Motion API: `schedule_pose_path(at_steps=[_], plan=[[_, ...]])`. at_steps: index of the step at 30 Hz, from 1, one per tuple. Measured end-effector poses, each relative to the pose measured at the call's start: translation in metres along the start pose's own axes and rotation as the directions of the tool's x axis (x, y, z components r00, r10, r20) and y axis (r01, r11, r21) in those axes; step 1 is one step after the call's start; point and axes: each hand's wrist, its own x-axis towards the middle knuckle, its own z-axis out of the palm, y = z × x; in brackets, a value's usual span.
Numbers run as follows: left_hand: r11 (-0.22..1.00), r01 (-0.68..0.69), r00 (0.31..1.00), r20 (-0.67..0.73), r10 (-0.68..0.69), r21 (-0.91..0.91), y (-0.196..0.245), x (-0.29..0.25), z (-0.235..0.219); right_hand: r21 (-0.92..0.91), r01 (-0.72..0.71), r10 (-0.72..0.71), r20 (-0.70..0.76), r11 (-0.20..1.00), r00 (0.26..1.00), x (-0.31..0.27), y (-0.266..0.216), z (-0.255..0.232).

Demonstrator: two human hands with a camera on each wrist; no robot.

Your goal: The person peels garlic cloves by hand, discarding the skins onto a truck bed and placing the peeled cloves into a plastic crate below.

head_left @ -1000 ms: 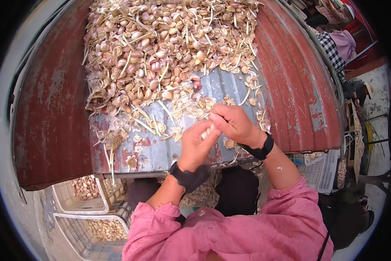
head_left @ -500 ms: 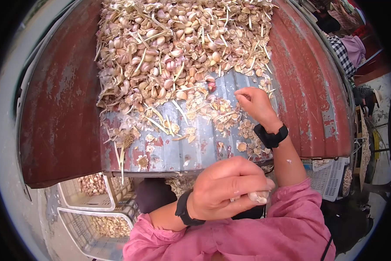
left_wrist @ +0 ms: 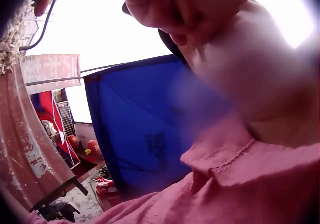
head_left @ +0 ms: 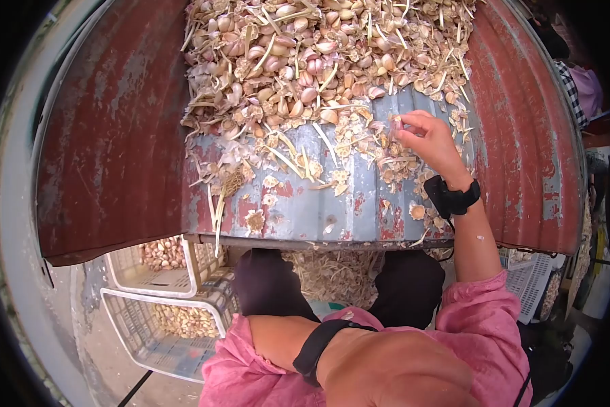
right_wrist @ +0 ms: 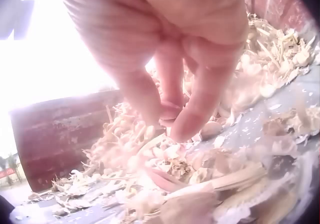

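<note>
In the head view my right hand (head_left: 430, 142) pinches a small reddish garlic clove (head_left: 396, 124) between thumb and fingertips, low over scattered skins. Its fingers (right_wrist: 192, 116) point down among peelings in the right wrist view. My left hand (head_left: 403, 370) is raised close to the head camera, with only its back and wrist showing. In the left wrist view its fingers look bent near the pink collar (left_wrist: 220, 154); I cannot tell whether they hold anything. A large heap of garlic cloves (head_left: 305, 54) with stalks and skins lies at the back of the metal sheet (head_left: 298, 210).
Red, peeling side panels (head_left: 101, 136) rise at both sides of the sheet. At the lower left stand plastic crates (head_left: 125, 325) with cloves in them. Another crate (head_left: 528, 278) is at the right. Husks (head_left: 335, 275) lie below the sheet's front edge, between the knees.
Both hands were together over the sheet. The left drew back with garlic cloves in its fingers and rose toward the head; the right moved right and now pinches the reddish clove. The view shifted.
</note>
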Motion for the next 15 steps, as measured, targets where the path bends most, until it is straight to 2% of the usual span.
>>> schedule_pose_path(at_steps=[2, 3, 5, 7, 9, 10, 11, 12, 13, 15], plan=[[1.0, -0.021, 0.999, -0.043, 0.021, 0.007, 0.001, -0.003, 0.003, 0.418, -0.112, 0.082, 0.088, 0.901, 0.993, -0.019, -0.018, -0.006], [1.0, 0.008, 1.0, -0.013, -0.008, -0.003, 0.002, -0.002, 0.003, 0.418, -0.117, 0.089, 0.085, 0.901, 0.992, -0.025, -0.032, -0.009], [0.999, 0.047, 0.999, 0.009, -0.046, -0.022, 0.003, -0.001, -0.001, 0.591, -0.265, 0.205, 0.167, 0.762, 0.964, -0.038, -0.058, -0.011], [0.998, 0.016, 0.97, 0.242, -0.031, 0.06, 0.001, 0.004, -0.014, 0.626, -0.257, 0.186, 0.178, 0.736, 0.966, -0.044, -0.066, -0.01], [0.954, 0.299, 0.924, 0.24, -0.298, 0.035, -0.002, 0.003, -0.028, 0.733, -0.26, 0.173, 0.194, 0.628, 0.966, -0.051, -0.075, -0.012], [0.897, 0.386, 0.897, 0.136, -0.419, 0.217, -0.009, -0.002, -0.037, 0.785, -0.239, 0.173, 0.17, 0.571, 0.97, -0.054, -0.075, -0.012], [0.799, 0.465, 0.861, 0.014, -0.508, 0.381, -0.019, -0.011, -0.047, 0.78, -0.219, 0.163, 0.151, 0.586, 0.975, -0.055, -0.077, -0.011], [0.676, 0.663, 0.749, -0.275, -0.603, 0.322, -0.032, -0.021, -0.056, 0.797, -0.171, 0.171, 0.086, 0.579, 0.982, -0.056, -0.078, -0.01], [0.533, 0.823, 0.546, -0.533, -0.647, 0.197, -0.042, -0.031, -0.064, 0.814, -0.125, 0.181, 0.025, 0.567, 0.983, -0.06, -0.078, -0.008], [0.387, 0.922, 0.322, -0.602, -0.731, 0.023, -0.053, -0.041, -0.085, 0.816, -0.086, 0.143, 0.004, 0.572, 0.99, -0.064, -0.072, -0.002]])
